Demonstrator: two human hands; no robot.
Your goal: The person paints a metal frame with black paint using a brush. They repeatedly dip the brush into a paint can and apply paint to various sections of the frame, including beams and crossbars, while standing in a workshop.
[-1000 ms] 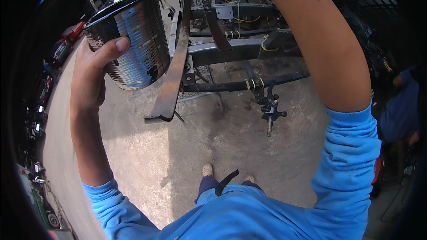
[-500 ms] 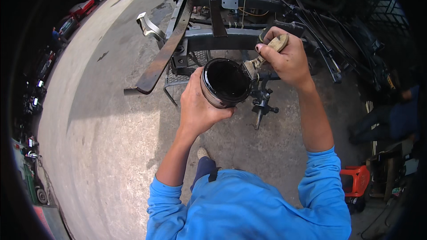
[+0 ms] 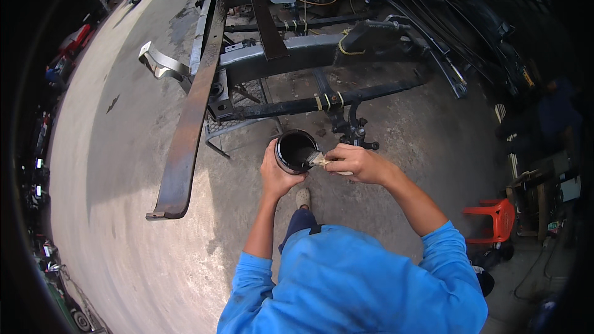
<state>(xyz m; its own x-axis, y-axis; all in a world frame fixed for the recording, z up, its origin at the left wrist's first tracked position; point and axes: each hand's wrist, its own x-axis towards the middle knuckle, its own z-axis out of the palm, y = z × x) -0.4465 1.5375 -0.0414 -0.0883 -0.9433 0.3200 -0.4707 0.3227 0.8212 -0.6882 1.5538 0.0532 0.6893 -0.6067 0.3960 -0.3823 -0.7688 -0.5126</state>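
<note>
My left hand (image 3: 276,176) is wrapped round the side of an open can (image 3: 286,166) with dark, glossy paint-like contents. In my right hand (image 3: 360,164) is a paintbrush (image 3: 318,160) with a pale handle. Its bristle end meets the can's right rim and reaches over the opening; the bristle tips are hard to make out. Both hands are in front of my body, short of a dark vehicle frame (image 3: 266,63). Beyond the can lies a black leaf spring (image 3: 291,105), with pale ties round it.
A long rusty flat bar (image 3: 193,120) juts toward me on the left, near a silver curved bracket (image 3: 166,64). Dark axle parts (image 3: 357,131) stand close beyond my right hand. An orange-red plastic stool (image 3: 502,219) is at the right, and a person (image 3: 554,111) in dark clothes is in shadow.
Both hands have come lower and nearer my body with the can and brush. The brush has tipped from upright to nearly level. My view has shifted, showing more of the rusty bar and leaf spring.
</note>
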